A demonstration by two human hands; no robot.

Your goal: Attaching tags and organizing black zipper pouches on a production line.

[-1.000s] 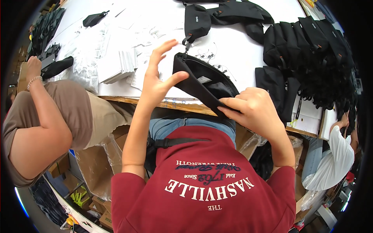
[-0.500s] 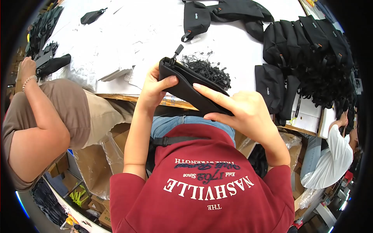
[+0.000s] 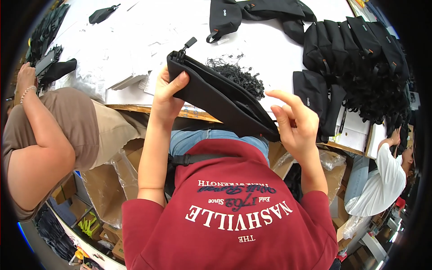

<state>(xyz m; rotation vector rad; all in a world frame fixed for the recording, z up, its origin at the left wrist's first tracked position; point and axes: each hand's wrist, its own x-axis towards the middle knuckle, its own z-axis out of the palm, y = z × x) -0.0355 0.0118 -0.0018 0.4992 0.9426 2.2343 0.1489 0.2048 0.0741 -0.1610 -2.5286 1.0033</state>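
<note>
1. Head view, centre: the left hand (image 3: pixel 167 96) is gripping the upper-left end of a black zippered pouch (image 3: pixel 216 103), its thumb pressing on the near face.
2. The pouch is slanting down to the right, above the near edge of a white-topped table (image 3: pixel 126 96); its long mouth is gaping, and a dark zipper pull (image 3: pixel 191 42) is sticking up at the left end.
3. The right hand (image 3: pixel 300 126) is hovering at the pouch's lower-right end, fingers partly curling, with index finger and thumb standing apart; whether the thumb is touching the fabric, I cannot tell.
4. Just beyond the pouch, a heap of thin black cords (image 3: pixel 238 76) is lying on the table.
5. To the right, a row of black pouches (image 3: pixel 342 45) is leaning together.
6. At the far left, a co-worker's hand (image 3: pixel 26 76) is staying near another black pouch (image 3: pixel 58 71).
</note>
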